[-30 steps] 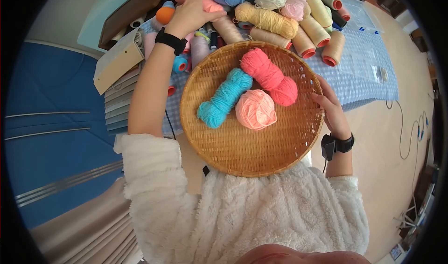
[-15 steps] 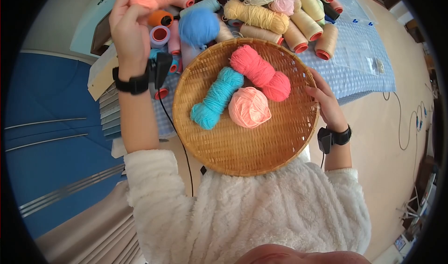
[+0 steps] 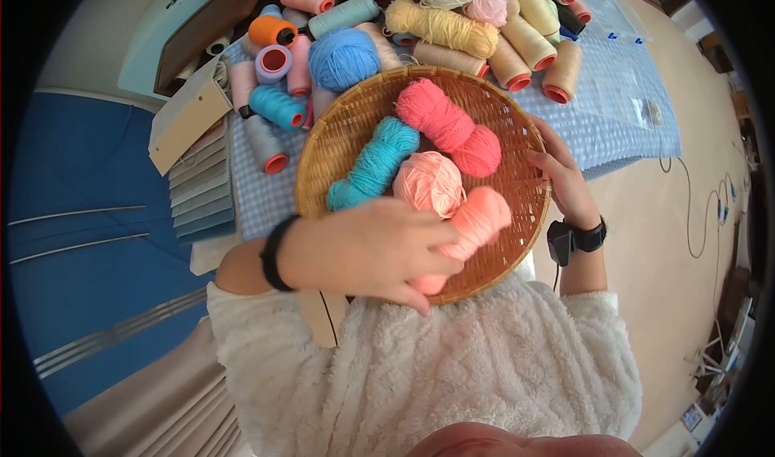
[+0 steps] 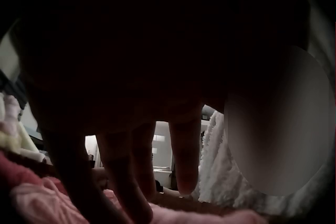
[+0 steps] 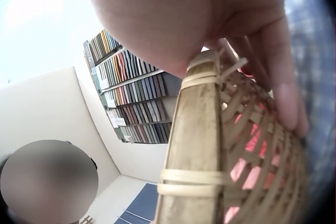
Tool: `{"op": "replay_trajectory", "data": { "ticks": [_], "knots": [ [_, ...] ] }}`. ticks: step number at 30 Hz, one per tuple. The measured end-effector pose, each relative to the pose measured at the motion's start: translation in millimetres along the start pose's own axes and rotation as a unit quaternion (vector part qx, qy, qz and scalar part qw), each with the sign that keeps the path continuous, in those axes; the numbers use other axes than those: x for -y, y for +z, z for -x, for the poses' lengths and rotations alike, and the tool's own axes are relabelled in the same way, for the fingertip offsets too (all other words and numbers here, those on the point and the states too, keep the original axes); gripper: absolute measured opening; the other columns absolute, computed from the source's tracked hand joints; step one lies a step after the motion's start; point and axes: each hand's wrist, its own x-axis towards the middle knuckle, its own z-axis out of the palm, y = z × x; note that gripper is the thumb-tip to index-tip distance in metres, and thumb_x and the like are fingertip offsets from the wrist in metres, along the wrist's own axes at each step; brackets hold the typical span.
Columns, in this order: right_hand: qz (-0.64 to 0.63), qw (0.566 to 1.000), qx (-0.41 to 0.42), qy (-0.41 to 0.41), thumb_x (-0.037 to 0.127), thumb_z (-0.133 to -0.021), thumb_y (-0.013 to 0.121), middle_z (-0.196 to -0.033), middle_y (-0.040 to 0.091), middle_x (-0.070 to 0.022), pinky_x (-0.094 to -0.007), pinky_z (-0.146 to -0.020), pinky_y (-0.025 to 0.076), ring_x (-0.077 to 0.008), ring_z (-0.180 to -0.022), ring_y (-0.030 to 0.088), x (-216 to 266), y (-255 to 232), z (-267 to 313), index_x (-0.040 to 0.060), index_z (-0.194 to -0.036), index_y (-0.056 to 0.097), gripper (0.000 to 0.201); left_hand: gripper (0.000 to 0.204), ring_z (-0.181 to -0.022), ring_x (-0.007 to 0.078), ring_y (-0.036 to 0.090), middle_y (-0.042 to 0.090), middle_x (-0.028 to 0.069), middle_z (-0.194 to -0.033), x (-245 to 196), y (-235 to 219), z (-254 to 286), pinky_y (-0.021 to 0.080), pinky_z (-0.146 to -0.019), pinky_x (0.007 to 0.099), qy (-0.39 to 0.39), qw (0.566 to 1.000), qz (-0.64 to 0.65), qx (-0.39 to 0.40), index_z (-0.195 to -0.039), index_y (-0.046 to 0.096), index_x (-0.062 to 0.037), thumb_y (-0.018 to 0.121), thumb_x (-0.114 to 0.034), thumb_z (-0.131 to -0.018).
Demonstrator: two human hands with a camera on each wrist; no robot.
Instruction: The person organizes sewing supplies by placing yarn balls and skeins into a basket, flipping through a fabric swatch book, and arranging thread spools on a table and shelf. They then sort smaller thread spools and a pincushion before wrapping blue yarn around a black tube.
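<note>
In the head view, a round woven basket (image 3: 387, 275) is held at its right rim by the right hand (image 3: 565, 178); the right wrist view shows fingers (image 5: 286, 87) around the basket's rim (image 5: 194, 134). Over the basket's lower part, the left hand (image 3: 367, 247) touches a salmon skein (image 3: 482, 219), its fingers rather straight and spread in the left wrist view. The skein's middle is partly covered by that hand. A pale peach ball (image 3: 428, 180), a turquoise skein (image 3: 378, 160) and a coral-pink skein (image 3: 448, 126) also lie in the basket.
Beyond the basket, a table with a blue checked cloth (image 3: 630, 134) bears many thread cones, a blue ball (image 3: 345, 59) and a yellow skein (image 3: 442, 27). Sample cards (image 3: 190, 126) stand at its left edge. A cable (image 3: 693, 215) lies on the floor at right.
The left hand has come down from the yarn pile to the basket, bringing the salmon skein with it. A blue ball has rolled left on the pile. The right hand keeps its hold on the rim.
</note>
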Motion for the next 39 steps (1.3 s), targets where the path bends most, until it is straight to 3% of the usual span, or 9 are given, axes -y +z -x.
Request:
{"op": "replay_trajectory", "data": {
  "ticks": [1,6,9,16,19,21,24,31,39],
  "knots": [
    [0.001,1.0,-0.002,0.004,0.004,-0.095,0.05,-0.15,0.047,-0.0111,-0.0324,-0.114,0.034,-0.0191,-0.138,0.044,-2,-1,0,-0.0002,-0.152,0.038,0.058,0.05,-0.107,0.0293,0.064,0.063,0.0105,-0.119,7,-11,3,0.053,-0.09,0.0388,0.001,1.0,0.011,0.015,-0.118,0.067,-0.0087,0.083,-0.026,-0.075],
    [-0.009,1.0,-0.011,-0.02,0.007,-0.096,0.054,-0.144,0.052,-0.0099,-0.0312,-0.11,0.037,-0.0174,-0.131,0.049,-4,1,2,0.0003,-0.15,0.04,0.057,0.061,-0.116,0.028,0.06,0.06,0.013,-0.131,111,-67,20,0.047,-0.101,0.0362,-0.14,0.878,-0.261,-0.376,-0.136,0.059,-0.0071,0.08,-0.021,-0.08],
    [-0.013,1.0,-0.005,-0.023,0.007,-0.096,0.054,-0.144,0.052,-0.0099,-0.0311,-0.11,0.037,-0.0172,-0.131,0.049,-6,1,1,0.0004,-0.151,0.04,0.057,0.065,-0.116,0.0341,0.061,0.06,0.0158,-0.133,180,-56,29,0.049,-0.1,0.041,-0.252,0.891,-0.134,-0.354,-0.132,0.06,-0.0069,0.082,-0.032,-0.076],
    [-0.012,1.0,0.007,-0.017,0.007,-0.096,0.054,-0.143,0.052,-0.0085,-0.0303,-0.109,0.038,-0.0163,-0.13,0.049,-9,-4,2,0.0007,-0.15,0.04,0.057,0.073,-0.119,0.0293,0.058,0.057,0.0154,-0.13,117,-81,35,0.046,-0.102,0.0395,-0.198,0.875,-0.158,-0.413,-0.136,0.056,-0.0097,0.087,-0.03,-0.072],
    [-0.019,1.0,-0.012,-0.016,0.008,-0.097,0.054,-0.139,0.055,-0.0074,-0.0293,-0.107,0.039,-0.0146,-0.126,0.05,-9,-1,2,0.0012,-0.15,0.04,0.055,0.074,-0.12,0.0292,0.059,0.061,0.011,-0.13,54,-81,54,0.044,-0.105,0.0425,-0.167,0.946,0.003,-0.279,-0.131,0.058,-0.0111,0.087,-0.025,-0.065],
    [-0.018,1.0,-0.003,-0.006,0.009,-0.097,0.054,-0.137,0.056,-0.0069,-0.0286,-0.105,0.04,-0.0134,-0.123,0.051,-9,-3,-1,0.0017,-0.15,0.041,0.055,0.079,-0.122,0.0337,0.055,0.056,0.0119,-0.133,40,-71,53,0.043,-0.106,0.0438,-0.032,0.991,-0.002,-0.13,-0.135,0.056,-0.0119,0.088,-0.027,-0.064],
    [-0.028,1.0,-0.011,0.003,0.009,-0.098,0.054,-0.135,0.057,-0.006,-0.0274,-0.102,0.041,-0.012,-0.12,0.052,-9,-2,0,0.0023,-0.15,0.041,0.054,0.084,-0.124,0.0354,0.053,0.053,0.0128,-0.136,16,-35,44,0.043,-0.107,0.0464,-0.066,0.997,-0.014,-0.03,-0.136,0.056,-0.014,0.09,-0.028,-0.06],
    [-0.018,1.0,0.007,-0.019,0.009,-0.098,0.053,-0.137,0.056,-0.0059,-0.0272,-0.101,0.041,-0.0124,-0.12,0.052,-5,-2,0,0.0029,-0.15,0.041,0.054,0.077,-0.135,0.0324,0.048,0.051,0.0103,-0.144,-10,-9,36,0.032,-0.115,0.0528,-0.106,0.989,-0.107,0.001,-0.139,0.055,-0.0171,0.085,-0.032,-0.07],
    [-0.007,0.999,-0.009,-0.031,0.01,-0.098,0.054,-0.139,0.056,-0.0058,-0.0286,-0.103,0.04,-0.0138,-0.122,0.052,-11,-2,-1,0.0033,-0.15,0.042,0.054,0.064,-0.133,0.0232,0.052,0.057,0.0087,-0.141,107,-79,-2,0.039,-0.11,0.0356,-0.156,0.95,-0.095,-0.254,-0.142,0.051,-0.0054,0.075,-0.023,-0.086]
  ]
}}
